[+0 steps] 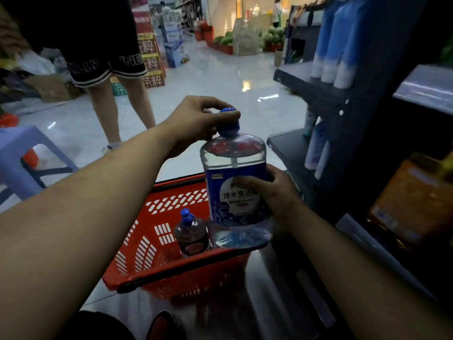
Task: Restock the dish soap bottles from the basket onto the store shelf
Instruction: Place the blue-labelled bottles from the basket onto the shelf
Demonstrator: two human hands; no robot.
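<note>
Head view: large clear dish soap bottle [235, 182] with blue label, upright, held above the right end of the red basket [157, 241] on the floor. Left hand [198, 123] closed over its blue cap [228, 121] from above; right hand [272, 195] wrapped around the label side, fingers across the front. Second, smaller bottle [190, 233] stands inside the basket, just beside the held one. Dark store shelf [343, 99] to the right, blue-and-white tubes [335, 45] hanging on it. Another person's legs [115, 94] ahead on the glossy floor; purple stool [22, 153] at left
</note>
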